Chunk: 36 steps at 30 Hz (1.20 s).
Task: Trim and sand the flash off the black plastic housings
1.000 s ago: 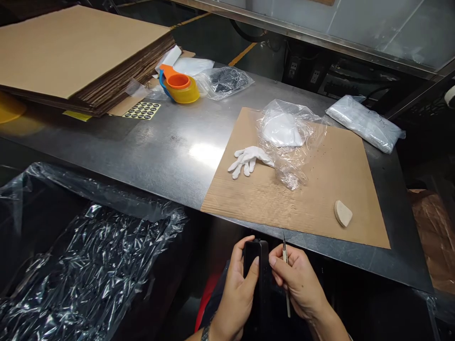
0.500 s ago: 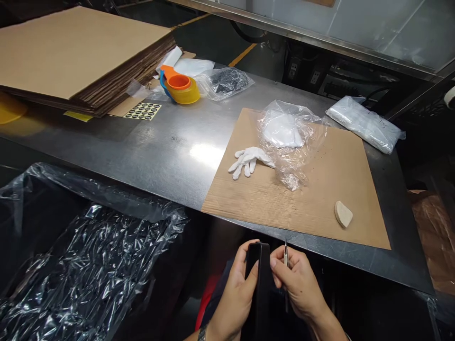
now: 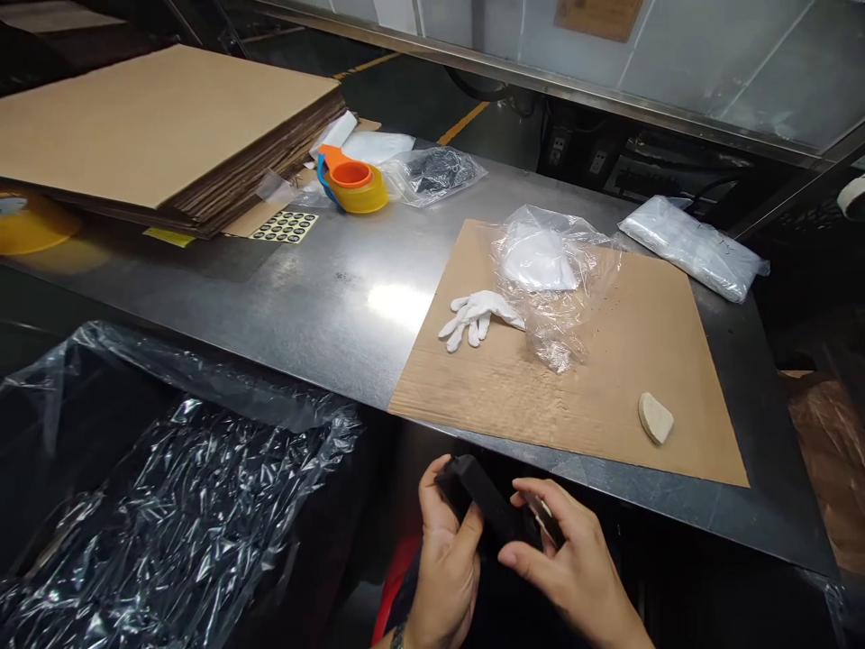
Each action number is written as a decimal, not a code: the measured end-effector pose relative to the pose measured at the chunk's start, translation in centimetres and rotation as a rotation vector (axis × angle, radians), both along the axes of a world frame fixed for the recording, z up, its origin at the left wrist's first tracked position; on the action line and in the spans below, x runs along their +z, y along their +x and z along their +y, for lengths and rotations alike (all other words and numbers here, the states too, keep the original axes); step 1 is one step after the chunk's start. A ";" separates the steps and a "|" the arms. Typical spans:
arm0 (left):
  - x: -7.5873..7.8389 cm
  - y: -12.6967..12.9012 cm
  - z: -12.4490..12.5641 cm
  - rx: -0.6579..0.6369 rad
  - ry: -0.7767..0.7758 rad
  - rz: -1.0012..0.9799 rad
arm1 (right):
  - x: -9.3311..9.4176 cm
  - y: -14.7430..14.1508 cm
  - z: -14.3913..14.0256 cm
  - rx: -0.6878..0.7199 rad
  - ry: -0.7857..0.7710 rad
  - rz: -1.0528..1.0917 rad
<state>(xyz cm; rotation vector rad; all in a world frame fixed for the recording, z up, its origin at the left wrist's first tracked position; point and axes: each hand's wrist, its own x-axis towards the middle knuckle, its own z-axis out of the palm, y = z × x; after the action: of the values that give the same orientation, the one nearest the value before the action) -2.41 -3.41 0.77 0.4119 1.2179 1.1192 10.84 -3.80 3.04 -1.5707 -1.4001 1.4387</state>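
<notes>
Below the table's front edge, both my hands grip a long black block (image 3: 487,510), now tilted with its far end up to the left. My left hand (image 3: 442,563) wraps the block from the left. My right hand (image 3: 566,563) presses it from the right and also holds a thin metal tool (image 3: 542,518) along its fingers. On the steel table (image 3: 324,288) lies a cardboard sheet (image 3: 608,379) with a white glove (image 3: 477,313), a crumpled clear plastic bag (image 3: 550,279) and a small beige wedge (image 3: 655,418).
A bin lined with clear plastic film (image 3: 155,487) stands at my left. A stack of cardboard sheets (image 3: 162,126), an orange and yellow tape dispenser (image 3: 355,183), a sticker sheet (image 3: 285,226) and bagged items (image 3: 693,246) sit farther back.
The black block has turned from upright to tilted, its top swinging left. The metal tool has dropped from pointing up to lying along my right fingers. The view shifted slightly.
</notes>
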 end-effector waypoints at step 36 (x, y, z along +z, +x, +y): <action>2.5 -2.9 -0.4 -0.473 0.054 -0.233 | 5.0 5.4 1.3 0.548 0.643 -0.799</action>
<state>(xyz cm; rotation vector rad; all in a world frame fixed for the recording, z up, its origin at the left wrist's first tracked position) -5.31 -3.77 3.25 0.5601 0.8294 0.7662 16.21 -2.46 8.07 -1.4064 -2.5814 0.4321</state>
